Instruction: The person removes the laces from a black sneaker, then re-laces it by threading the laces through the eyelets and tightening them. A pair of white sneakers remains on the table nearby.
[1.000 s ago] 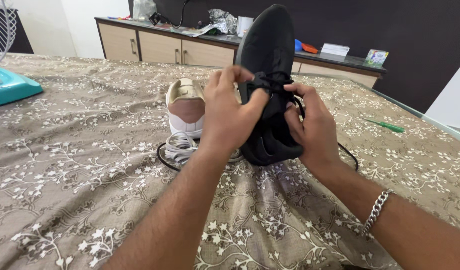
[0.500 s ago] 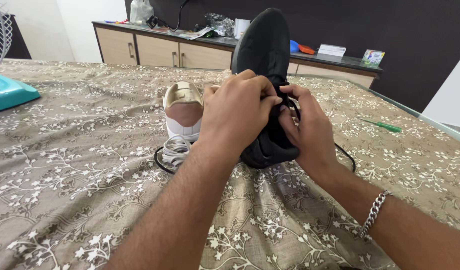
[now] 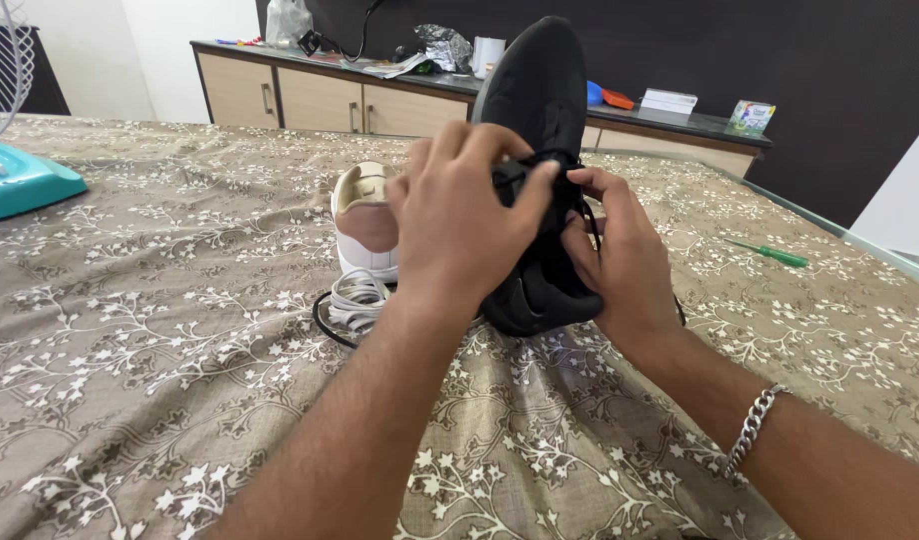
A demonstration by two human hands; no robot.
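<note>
On brown flowery bedsheet, tall black cloth shoe standing heel-down, left hand and right hand both pinched on thin black lace, lacing only partly done.

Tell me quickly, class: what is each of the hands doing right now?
Left hand: closed, fingers pinching the black lace on the black shoe.
Right hand: closed around the black shoe's side, fingertips at the lace.

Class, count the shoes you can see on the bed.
2. The black shoe stands heel-down between both hands; the white shoe sits just left of it, partly hidden. Others may be out of view.
</note>
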